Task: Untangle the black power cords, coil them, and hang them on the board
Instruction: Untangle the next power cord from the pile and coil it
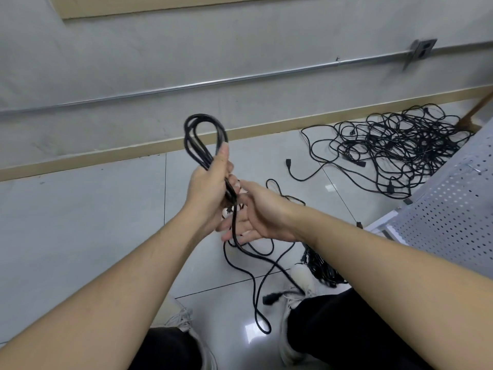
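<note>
Over grey floor tiles [80, 222]: tangled cord pile [394, 153] far right by the wall. Nearer, left hand [210, 188] curled round coiled black cord [202, 140], loops upward; right hand [256, 212] loosely spread, its trailing strand [234, 228] crossing the palm.

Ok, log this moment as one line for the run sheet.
phase: coiling | left hand: grips coiled loops | right hand: fingers open against cord tail | tangled pile: on floor | hung: not yet
</note>
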